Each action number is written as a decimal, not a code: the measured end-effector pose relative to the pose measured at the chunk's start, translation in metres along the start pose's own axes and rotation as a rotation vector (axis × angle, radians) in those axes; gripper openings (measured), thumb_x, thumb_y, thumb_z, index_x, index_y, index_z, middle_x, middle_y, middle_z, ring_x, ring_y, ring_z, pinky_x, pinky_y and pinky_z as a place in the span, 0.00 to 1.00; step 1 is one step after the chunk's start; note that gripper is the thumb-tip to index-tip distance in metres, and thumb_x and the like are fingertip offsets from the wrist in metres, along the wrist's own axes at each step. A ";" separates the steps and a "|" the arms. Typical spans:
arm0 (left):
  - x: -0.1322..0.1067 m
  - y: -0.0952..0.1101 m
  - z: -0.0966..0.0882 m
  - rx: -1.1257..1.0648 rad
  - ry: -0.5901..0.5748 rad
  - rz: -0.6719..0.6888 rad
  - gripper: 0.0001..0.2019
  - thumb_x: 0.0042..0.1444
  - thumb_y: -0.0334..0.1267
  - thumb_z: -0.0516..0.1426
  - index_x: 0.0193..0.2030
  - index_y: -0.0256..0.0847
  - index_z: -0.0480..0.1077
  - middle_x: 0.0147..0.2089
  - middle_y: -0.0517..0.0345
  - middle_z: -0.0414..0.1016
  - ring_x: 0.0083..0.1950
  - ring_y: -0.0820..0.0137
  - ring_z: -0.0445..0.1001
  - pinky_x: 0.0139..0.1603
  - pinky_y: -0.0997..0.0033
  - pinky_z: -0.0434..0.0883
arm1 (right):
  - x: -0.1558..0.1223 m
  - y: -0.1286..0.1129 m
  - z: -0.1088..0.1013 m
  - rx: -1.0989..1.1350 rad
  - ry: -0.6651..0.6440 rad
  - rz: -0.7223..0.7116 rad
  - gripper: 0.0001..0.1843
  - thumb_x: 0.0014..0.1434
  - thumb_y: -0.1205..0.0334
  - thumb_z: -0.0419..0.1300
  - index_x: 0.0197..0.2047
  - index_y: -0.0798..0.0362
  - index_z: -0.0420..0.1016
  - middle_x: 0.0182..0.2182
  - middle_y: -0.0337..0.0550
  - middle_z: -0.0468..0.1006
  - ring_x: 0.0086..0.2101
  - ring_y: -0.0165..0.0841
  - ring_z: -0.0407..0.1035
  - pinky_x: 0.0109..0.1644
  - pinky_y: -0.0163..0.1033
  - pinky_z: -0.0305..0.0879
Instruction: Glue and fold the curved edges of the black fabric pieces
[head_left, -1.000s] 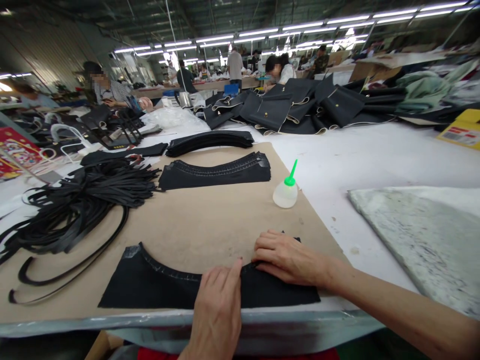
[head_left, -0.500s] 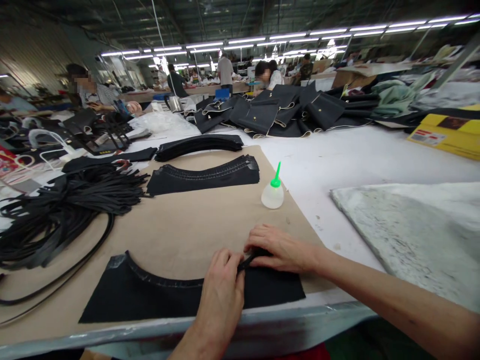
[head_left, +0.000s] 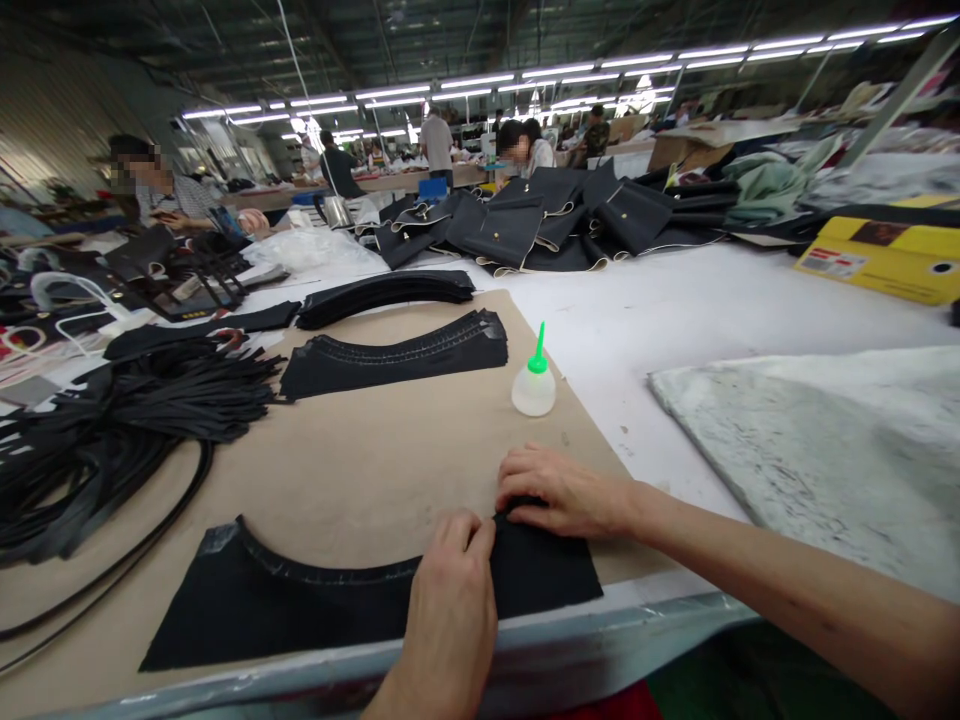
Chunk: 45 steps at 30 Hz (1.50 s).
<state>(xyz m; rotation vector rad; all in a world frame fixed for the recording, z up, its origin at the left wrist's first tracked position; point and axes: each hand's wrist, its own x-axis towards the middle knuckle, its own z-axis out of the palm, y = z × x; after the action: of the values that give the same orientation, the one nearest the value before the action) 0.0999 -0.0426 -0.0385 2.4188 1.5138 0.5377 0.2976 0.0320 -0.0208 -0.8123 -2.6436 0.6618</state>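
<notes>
A black curved fabric piece (head_left: 285, 600) lies on the brown board (head_left: 375, 470) at the near table edge, a black trim strip running along its inner curve. My left hand (head_left: 454, 600) rests on the piece with fingers curled and pressed onto the trim. My right hand (head_left: 559, 490) sits just right of it, fingers bent and pinching the trim's end on the piece's right part. The two hands nearly touch. A small glue bottle (head_left: 534, 385) with a green nozzle stands upright beyond my right hand.
A stack of curved black pieces (head_left: 397, 358) and another stack (head_left: 386, 290) lie farther back. A heap of black strips (head_left: 112, 430) fills the left. A grey-white stone slab (head_left: 810, 450) lies right, a yellow box (head_left: 877, 260) beyond. Dark bag panels (head_left: 555, 225) and other people sit at the back.
The view has shifted, so things sit further left in frame. My hands have drawn closer together on the trim, my left fingers curling from flat to pressed.
</notes>
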 end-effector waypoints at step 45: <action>0.011 0.017 0.030 0.289 0.072 0.175 0.26 0.50 0.18 0.48 0.57 0.26 0.66 0.47 0.44 0.71 0.47 0.61 0.68 0.52 0.60 0.72 | -0.029 0.005 -0.011 -0.223 0.020 0.003 0.15 0.64 0.69 0.48 0.49 0.51 0.72 0.41 0.44 0.74 0.42 0.34 0.64 0.49 0.44 0.56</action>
<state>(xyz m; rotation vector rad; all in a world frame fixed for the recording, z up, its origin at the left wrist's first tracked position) 0.1302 -0.0404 -0.0569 2.7995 1.5073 0.4716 0.3272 0.0226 -0.0187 -0.8763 -2.7315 0.3607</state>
